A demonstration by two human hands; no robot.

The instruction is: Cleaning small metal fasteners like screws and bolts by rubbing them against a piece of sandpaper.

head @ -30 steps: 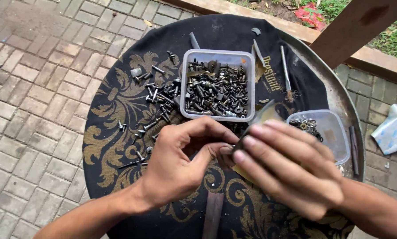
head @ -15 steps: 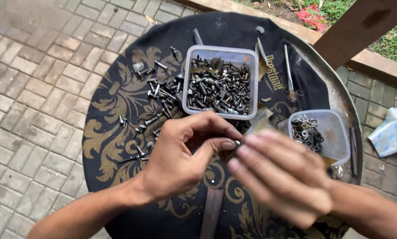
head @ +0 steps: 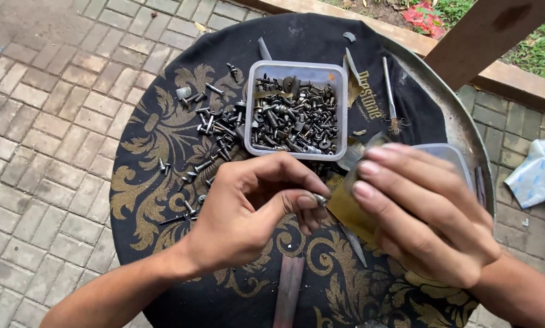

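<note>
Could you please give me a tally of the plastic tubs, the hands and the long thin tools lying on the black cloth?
Clear plastic tubs: 2, one full of screws, one partly hidden
Hands: 2, left hand, right hand
Long thin tools beyond the tubs: 3
Total: 7

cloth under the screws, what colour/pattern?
Black cloth with a gold leafy scroll pattern; head view shows it.

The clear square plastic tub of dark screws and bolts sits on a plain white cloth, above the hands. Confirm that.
Not quite. The head view shows the clear square plastic tub of dark screws and bolts sitting above the left hand and right hand, but the cloth is a black cloth with a gold leaf pattern, not plain white.
</note>
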